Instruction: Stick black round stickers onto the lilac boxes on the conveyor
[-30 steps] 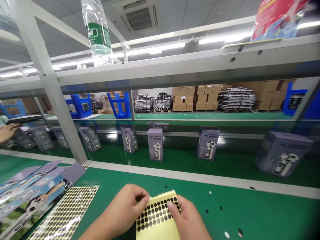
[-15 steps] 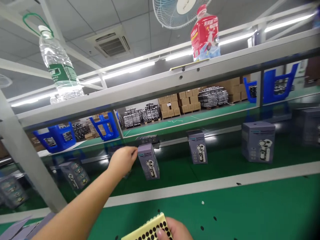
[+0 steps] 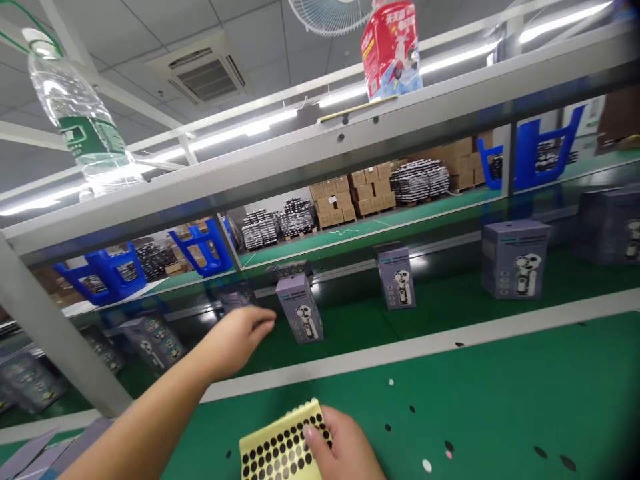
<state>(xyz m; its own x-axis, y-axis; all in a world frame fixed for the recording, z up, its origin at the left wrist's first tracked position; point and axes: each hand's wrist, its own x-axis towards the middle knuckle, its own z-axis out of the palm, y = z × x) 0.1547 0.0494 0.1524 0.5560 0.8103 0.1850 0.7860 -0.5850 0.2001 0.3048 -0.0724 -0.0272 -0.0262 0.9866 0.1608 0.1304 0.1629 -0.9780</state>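
My left hand (image 3: 240,339) reaches over the green conveyor, just left of a purple-grey printed box (image 3: 301,310) that stands upright. A small gap separates fingertips and box. The fingers point forward with the thumb slightly apart, and nothing shows between them. In my right hand (image 3: 345,443), low in the view, is a yellow sheet of round black stickers (image 3: 283,445); the thumb presses on its face. Another purple-grey box (image 3: 396,277) stands farther right, and a larger-looking one (image 3: 515,260) beyond that.
A grey metal shelf rail (image 3: 300,143) crosses above the conveyor, carrying a clear bottle (image 3: 83,120) and a red-labelled bottle (image 3: 393,50). A slanted post (image 3: 65,340) stands at left, with several boxes behind it. Loose dots lie on the green front surface (image 3: 480,380). Blue stools (image 3: 205,250) are beyond.
My left hand has drawn down and back from the top edge of the nearest box, its fingers loosening. The sticker sheet has come higher into view, and the camera view has shifted.
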